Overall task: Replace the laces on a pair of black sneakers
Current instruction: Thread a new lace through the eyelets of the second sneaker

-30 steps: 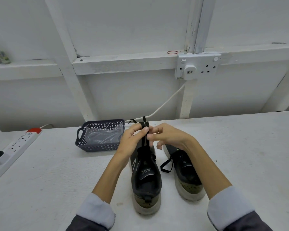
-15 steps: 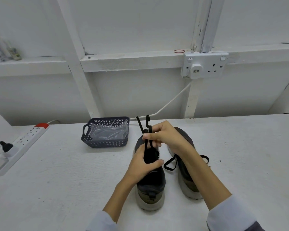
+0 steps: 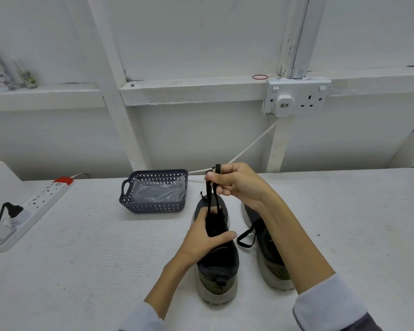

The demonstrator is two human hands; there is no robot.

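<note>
R hand (image 3: 239,185) pinches both strands of black lace (image 3: 210,199), held taut and upright from first sneaker (image 3: 219,266), which stands on table (image 3: 93,259) directly below it. L hand (image 3: 204,237) grips that sneaker's upper, thumb across the opening, just below R hand. Second sneaker (image 3: 270,254) lies under R forearm, its lace loop (image 3: 245,238) just right of L thumb; dark basket (image 3: 153,206) sits left of R hand, apart.

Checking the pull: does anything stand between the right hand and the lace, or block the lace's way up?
Nothing visible. The right hand pinches the lace directly; the left hand grips the sneaker below, and the basket stands apart to the left.
</note>
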